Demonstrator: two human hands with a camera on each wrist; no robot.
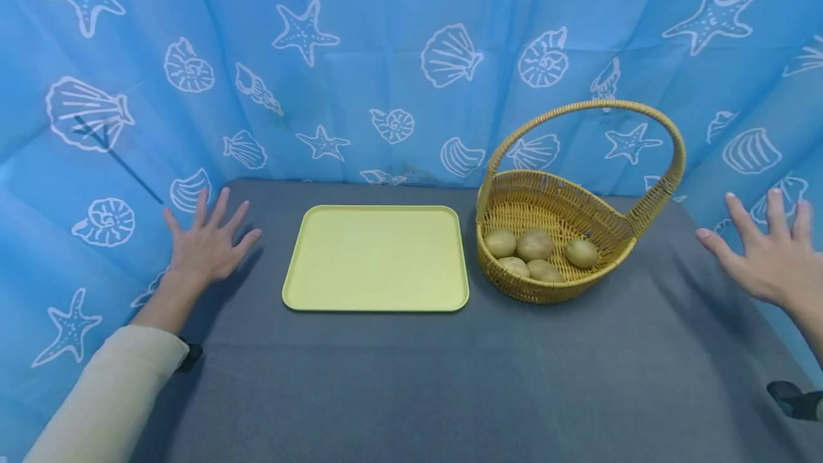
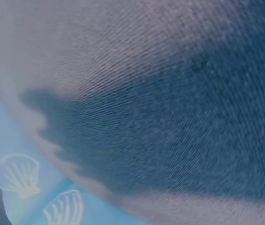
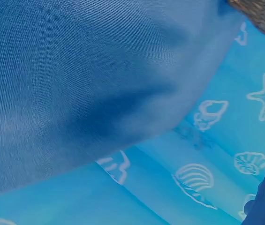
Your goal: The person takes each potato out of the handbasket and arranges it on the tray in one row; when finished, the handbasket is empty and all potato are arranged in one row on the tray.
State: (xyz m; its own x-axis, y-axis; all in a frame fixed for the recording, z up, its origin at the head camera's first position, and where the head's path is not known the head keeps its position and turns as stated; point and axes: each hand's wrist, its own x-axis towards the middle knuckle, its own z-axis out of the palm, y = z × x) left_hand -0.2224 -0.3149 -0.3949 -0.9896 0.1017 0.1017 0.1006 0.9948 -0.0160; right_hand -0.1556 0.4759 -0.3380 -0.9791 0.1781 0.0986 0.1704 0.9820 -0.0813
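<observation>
A blue curtain (image 1: 386,77) printed with shells and starfish hangs behind your dark grey bench (image 1: 411,384). Right of centre on it stands a wicker basket (image 1: 540,293) with what look like five potatoes (image 1: 535,244) inside. Your right hand (image 1: 778,259) is the nearer one: from its fingers (image 1: 744,218), the basket lies to your left, well apart, and its tall handle (image 1: 585,104) arches roughly left to right. Four potatoes bunch at the basket's left; the fifth sits apart, on the side toward that hand. The yellow tray (image 1: 376,259) lies between the basket and your left hand (image 1: 207,247), its long axis running left to right. You have the fingers of both hands spread wide, holding nothing.
</observation>
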